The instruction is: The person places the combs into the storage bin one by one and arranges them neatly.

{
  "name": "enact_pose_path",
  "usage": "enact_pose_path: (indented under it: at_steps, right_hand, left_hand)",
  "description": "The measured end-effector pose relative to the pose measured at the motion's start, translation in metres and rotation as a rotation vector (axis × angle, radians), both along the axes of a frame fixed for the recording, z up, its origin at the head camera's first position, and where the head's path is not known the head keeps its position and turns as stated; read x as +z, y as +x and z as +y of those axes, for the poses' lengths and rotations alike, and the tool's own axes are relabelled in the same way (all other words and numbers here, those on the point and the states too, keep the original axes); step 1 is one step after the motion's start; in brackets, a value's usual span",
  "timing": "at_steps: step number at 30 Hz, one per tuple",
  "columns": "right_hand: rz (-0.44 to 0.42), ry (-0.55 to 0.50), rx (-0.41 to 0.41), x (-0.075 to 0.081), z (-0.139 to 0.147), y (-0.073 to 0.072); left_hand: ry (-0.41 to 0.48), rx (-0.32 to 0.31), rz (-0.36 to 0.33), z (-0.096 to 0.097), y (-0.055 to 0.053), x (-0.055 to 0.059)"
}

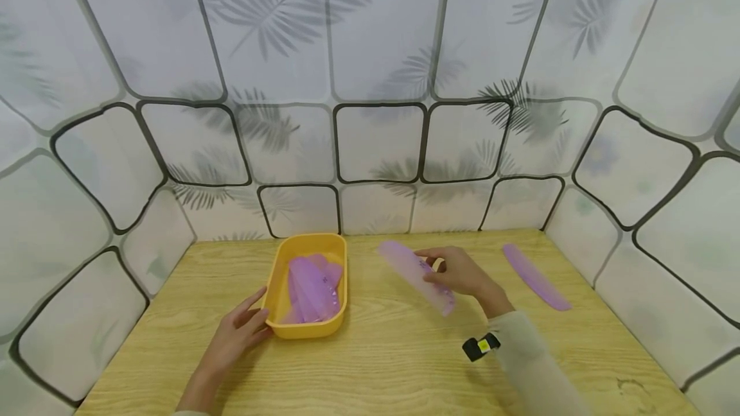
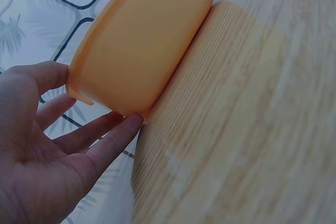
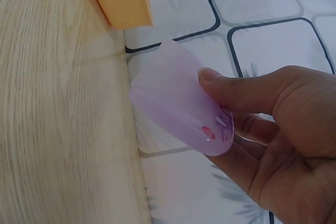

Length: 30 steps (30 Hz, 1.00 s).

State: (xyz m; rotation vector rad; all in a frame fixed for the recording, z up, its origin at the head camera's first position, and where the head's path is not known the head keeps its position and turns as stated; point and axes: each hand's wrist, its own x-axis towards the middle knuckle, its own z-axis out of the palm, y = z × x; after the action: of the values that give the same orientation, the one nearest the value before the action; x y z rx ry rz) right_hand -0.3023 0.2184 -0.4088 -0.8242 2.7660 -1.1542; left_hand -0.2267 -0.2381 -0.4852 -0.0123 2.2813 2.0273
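My right hand point(image 1: 459, 271) pinches a translucent purple plastic strip point(image 1: 405, 265) between thumb and fingers, holding it tilted above the table. Seen from the right wrist, the strip point(image 3: 176, 95) is curved, with small pink and purple print near the held end. My left hand point(image 1: 237, 332) touches the near left side of a yellow tray point(image 1: 306, 331). In the left wrist view, its fingertips point(image 2: 134, 121) rest against the tray's rim and lower side. Several similar purple strips point(image 1: 312, 284) lie overlapping inside the tray.
Another purple strip point(image 1: 534, 278) lies on the right side of the wooden table point(image 1: 370, 371). A patterned white cloth point(image 1: 376, 146) with dark outlines and leaves stands around the table's back and sides. A black strap with a yellow mark point(image 1: 481, 346) is at my right wrist.
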Motion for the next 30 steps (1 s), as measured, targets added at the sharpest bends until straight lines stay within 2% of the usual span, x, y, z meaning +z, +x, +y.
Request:
enact_pose_path:
  at_steps: [8,15,30]
  right_hand:
    - [0.015,0.015,0.010,0.002,-0.015,-0.004]
    - [0.050,-0.011,0.057,0.003,-0.027,-0.005]
    - [-0.017,-0.070,0.054,-0.004,-0.048,-0.001]
  left_hand:
    - [0.010,0.003,-0.002,-0.001,0.001,0.002]
    - [0.020,-0.007,0.024,-0.001,-0.001,0.005]
    - [0.025,-0.008,0.017,0.000,0.000,0.002]
